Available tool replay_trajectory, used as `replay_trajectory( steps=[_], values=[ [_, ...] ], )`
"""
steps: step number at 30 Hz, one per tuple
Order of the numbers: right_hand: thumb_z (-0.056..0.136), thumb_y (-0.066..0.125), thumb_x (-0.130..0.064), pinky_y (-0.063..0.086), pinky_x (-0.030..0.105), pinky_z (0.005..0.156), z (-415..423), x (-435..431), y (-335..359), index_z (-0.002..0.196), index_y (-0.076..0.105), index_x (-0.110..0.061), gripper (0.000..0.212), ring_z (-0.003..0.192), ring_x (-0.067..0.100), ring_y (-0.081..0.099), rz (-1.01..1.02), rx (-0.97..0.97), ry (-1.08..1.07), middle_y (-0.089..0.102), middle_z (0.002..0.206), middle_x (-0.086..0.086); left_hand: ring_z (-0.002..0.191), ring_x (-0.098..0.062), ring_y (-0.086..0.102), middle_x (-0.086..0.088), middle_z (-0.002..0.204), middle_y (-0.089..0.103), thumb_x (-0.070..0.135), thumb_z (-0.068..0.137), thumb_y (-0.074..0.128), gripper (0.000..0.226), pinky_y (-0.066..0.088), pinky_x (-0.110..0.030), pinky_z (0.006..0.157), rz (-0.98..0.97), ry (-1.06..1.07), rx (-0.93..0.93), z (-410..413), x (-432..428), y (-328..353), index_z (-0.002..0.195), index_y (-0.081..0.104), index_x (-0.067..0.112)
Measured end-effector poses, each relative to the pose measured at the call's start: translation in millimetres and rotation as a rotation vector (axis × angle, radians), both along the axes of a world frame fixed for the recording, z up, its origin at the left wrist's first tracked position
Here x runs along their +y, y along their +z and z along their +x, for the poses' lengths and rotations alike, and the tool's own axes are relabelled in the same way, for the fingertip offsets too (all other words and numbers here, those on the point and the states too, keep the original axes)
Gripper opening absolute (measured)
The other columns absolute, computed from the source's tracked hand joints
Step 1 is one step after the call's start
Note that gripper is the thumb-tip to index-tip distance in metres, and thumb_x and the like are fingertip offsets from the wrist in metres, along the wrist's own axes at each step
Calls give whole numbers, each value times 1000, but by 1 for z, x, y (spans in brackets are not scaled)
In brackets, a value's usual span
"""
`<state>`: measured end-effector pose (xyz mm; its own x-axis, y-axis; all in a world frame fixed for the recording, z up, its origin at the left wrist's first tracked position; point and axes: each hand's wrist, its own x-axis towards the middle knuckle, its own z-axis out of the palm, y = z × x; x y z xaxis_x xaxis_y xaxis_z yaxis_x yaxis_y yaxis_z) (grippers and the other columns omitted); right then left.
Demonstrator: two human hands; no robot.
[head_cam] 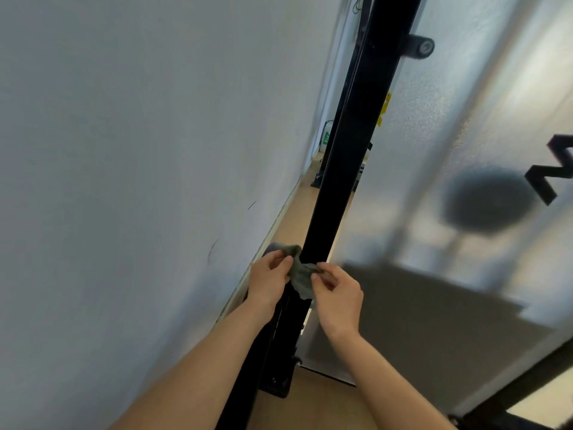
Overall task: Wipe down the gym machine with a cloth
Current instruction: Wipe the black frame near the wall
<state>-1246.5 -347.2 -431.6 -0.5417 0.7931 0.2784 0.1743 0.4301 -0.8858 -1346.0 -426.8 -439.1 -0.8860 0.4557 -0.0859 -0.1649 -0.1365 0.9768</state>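
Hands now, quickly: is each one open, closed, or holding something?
Left hand: pinches the grey cloth.
Right hand: pinches the same cloth.

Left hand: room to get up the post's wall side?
Probably yes. Left hand pinches the cloth beside the post, and an open gap runs between post and wall above it; nothing visibly juts in.

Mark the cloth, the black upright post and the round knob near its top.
cloth (300, 276), head view, bunched middle against the post.
black upright post (350, 150), head view, bare front face midway up.
round knob (425, 47), head view, its round end face.
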Motion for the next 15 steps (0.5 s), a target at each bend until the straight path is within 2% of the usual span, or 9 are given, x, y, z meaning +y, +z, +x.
replay_trajectory(
  steps=[2,4,7,10,12,15],
  values=[
    [91,69,-3,53,12,88,0,-4,1,119,71,-19,32,91,-7,67,2,77,48,72,99,-12,103,-17,71,-6,111,74,8,102,55,23,57,-30,94,39,-49,10,-2,4,3,109,71,23],
    [91,68,1,52,13,92,1,-8,3,126,67,-20,40,99,-7,65,10,126,87,71,106,-12,104,-16,71,-7,113,74,6,103,52,27,57,-28,91,73,-75,20,-2,3,8,115,72,19],
    [92,66,1,50,20,101,1,-9,8,134,62,-21,48,111,-4,63,89,132,107,68,120,-11,100,-9,72,-3,115,73,4,104,49,31,56,-17,79,118,-102,39,-3,1,22,126,68,15],
    [92,65,1,46,26,109,-1,-7,17,139,58,-22,53,122,1,58,266,113,75,63,131,-11,101,-10,72,1,111,76,4,104,48,34,57,-19,80,146,-120,102,-4,2,43,125,69,21],
    [92,64,2,44,22,110,-2,-6,25,144,52,-26,61,124,0,55,315,116,51,59,133,-12,100,-8,73,7,107,77,3,102,51,36,57,-17,78,147,-135,171,-5,1,58,123,70,25],
    [91,64,5,37,10,108,-4,-6,43,148,46,-28,68,126,-8,47,390,137,65,55,136,-14,102,-4,71,14,107,76,2,99,56,39,55,-15,77,142,-163,268,-12,-1,81,121,70,31]
  ],
)
